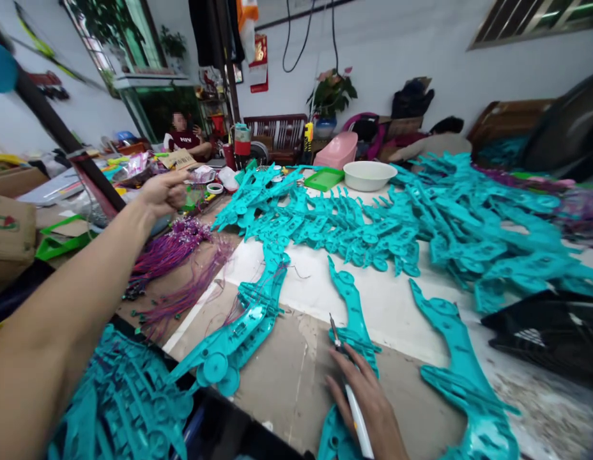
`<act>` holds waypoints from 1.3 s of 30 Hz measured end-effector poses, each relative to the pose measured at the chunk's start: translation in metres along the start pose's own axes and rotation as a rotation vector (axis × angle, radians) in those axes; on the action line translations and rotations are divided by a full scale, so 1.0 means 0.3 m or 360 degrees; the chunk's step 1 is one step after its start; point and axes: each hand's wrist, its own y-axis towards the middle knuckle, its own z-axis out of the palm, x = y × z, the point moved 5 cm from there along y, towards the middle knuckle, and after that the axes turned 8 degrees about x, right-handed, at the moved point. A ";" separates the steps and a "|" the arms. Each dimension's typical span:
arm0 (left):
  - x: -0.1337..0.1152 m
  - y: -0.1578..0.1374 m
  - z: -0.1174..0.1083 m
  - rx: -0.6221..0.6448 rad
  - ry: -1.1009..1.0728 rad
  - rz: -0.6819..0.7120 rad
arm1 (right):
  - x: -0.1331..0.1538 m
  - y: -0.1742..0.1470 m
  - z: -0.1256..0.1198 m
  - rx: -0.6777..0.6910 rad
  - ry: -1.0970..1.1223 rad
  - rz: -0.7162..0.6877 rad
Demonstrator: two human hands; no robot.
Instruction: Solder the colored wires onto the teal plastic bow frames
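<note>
My left hand (165,193) reaches out over the bench at left, beside a bundle of purple and red wires (169,252). Its fingers are drawn together; whatever they pinch, if anything, is too small to make out. In my right hand (368,399) is a white-handled soldering iron (356,412), its metal tip pointing away from me over a teal plastic shell (349,297). Left of it lies a teal shell with thin wires on it (248,316). Another teal shell (457,345) rests at right.
Heaped teal shells (335,220) cover the far bench, and more fill a container (119,396) at lower left. A white basin (370,176), a green tray (324,179) and a pink tub (337,150) stand behind. A person (184,137) sits across the room.
</note>
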 end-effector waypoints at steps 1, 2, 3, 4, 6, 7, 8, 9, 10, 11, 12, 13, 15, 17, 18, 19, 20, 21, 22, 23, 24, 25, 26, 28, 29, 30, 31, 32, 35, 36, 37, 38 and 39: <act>-0.016 0.001 -0.010 -0.0042 -0.0025 0.0052 | -0.001 0.000 0.001 0.0001 0.0010 0.0007; -0.029 0.001 -0.019 -0.0075 -0.0035 0.0090 | -0.002 -0.001 0.001 -0.0011 0.0016 0.0004; -0.038 0.002 -0.027 -0.0101 -0.0027 0.0111 | -0.003 -0.002 0.001 -0.0024 0.0020 0.0000; -0.043 0.002 -0.033 -0.0117 -0.0002 0.0110 | -0.004 -0.003 0.002 -0.0030 0.0023 -0.0002; -0.037 0.005 -0.035 -0.0102 0.0069 0.0053 | -0.007 -0.003 0.004 -0.0014 0.0022 0.0008; -0.032 0.006 -0.035 -0.0094 0.0101 0.0017 | -0.007 -0.003 0.005 0.0001 0.0017 0.0005; -0.027 0.008 -0.034 -0.0096 0.0123 -0.0008 | -0.007 -0.003 0.007 0.0020 0.0013 0.0008; -0.028 0.011 -0.034 -0.0105 0.0126 -0.0005 | -0.008 -0.002 0.007 0.0033 0.0010 0.0018; -0.032 0.014 -0.032 -0.0107 0.0125 0.0017 | -0.006 -0.002 0.006 0.0034 0.0008 0.0019; -0.041 0.016 -0.032 -0.0120 0.0128 0.0044 | -0.004 -0.001 0.004 0.0024 0.0010 0.0012; -0.052 0.017 -0.032 -0.0144 0.0138 0.0070 | -0.002 0.000 0.001 0.0013 0.0014 0.0013; -0.065 0.018 -0.031 -0.0166 0.0149 0.0092 | -0.002 0.001 -0.001 0.0004 0.0021 0.0023; -0.090 0.017 -0.021 -0.0161 0.0158 0.0118 | 0.001 0.003 -0.004 0.0003 0.0032 0.0021; -0.115 0.012 -0.011 -0.0206 0.0151 0.0131 | 0.001 0.005 -0.005 0.0019 0.0043 0.0042; -0.129 0.010 -0.002 -0.0199 0.0126 0.0158 | 0.002 0.006 -0.006 0.0029 0.0049 0.0043; -0.143 0.008 0.005 -0.0205 0.0119 0.0180 | 0.004 0.006 -0.007 0.0029 0.0052 0.0031; -0.157 0.006 0.009 -0.0246 0.0127 0.0196 | 0.005 0.007 -0.008 0.0022 0.0054 0.0025; -0.170 0.005 0.013 -0.0283 0.0137 0.0222 | 0.006 0.008 -0.010 0.0013 0.0057 0.0025; -0.181 0.005 0.019 -0.0297 0.0147 0.0251 | 0.008 0.008 -0.010 0.0007 0.0060 0.0015; -0.189 0.006 0.022 -0.0326 0.0179 0.0272 | 0.010 0.009 -0.011 -0.0003 0.0064 0.0000; -0.193 0.007 0.023 -0.0374 0.0220 0.0283 | 0.009 0.009 -0.011 -0.0010 0.0067 0.0001; -0.191 0.009 0.027 -0.0375 0.0245 0.0292 | 0.007 0.009 -0.010 -0.0013 0.0070 0.0017; -0.184 0.012 0.033 -0.0337 0.0254 0.0292 | 0.005 0.008 -0.009 -0.0013 0.0069 0.0027; -0.157 0.017 0.040 -0.0258 0.0262 0.0252 | 0.001 0.005 -0.007 -0.0012 0.0056 0.0032; -0.144 0.018 0.041 -0.0220 0.0248 0.0233 | 0.000 0.003 -0.006 -0.0008 0.0049 0.0040; -0.133 0.018 0.040 -0.0185 0.0228 0.0219 | -0.001 0.002 -0.004 0.0004 0.0045 0.0040; -0.124 0.018 0.038 -0.0163 0.0216 0.0203 | 0.000 0.002 -0.004 0.0012 0.0046 0.0032; -0.120 0.018 0.031 -0.0171 0.0216 0.0188 | 0.001 0.002 -0.005 0.0013 0.0051 0.0029; -0.119 0.019 0.013 -0.0212 0.0195 0.0180 | 0.003 0.003 -0.011 -0.0016 0.0061 0.0028; -0.117 0.020 0.010 -0.0220 0.0194 0.0169 | 0.005 0.004 -0.013 -0.0024 0.0063 0.0018; -0.113 0.023 0.008 -0.0221 0.0196 0.0156 | 0.005 0.004 -0.014 -0.0027 0.0066 0.0021; -0.107 0.026 0.008 -0.0212 0.0196 0.0139 | 0.004 0.004 -0.013 -0.0020 0.0070 0.0034; -0.102 0.030 0.007 -0.0191 0.0195 0.0126 | 0.002 0.003 -0.011 -0.0008 0.0078 0.0048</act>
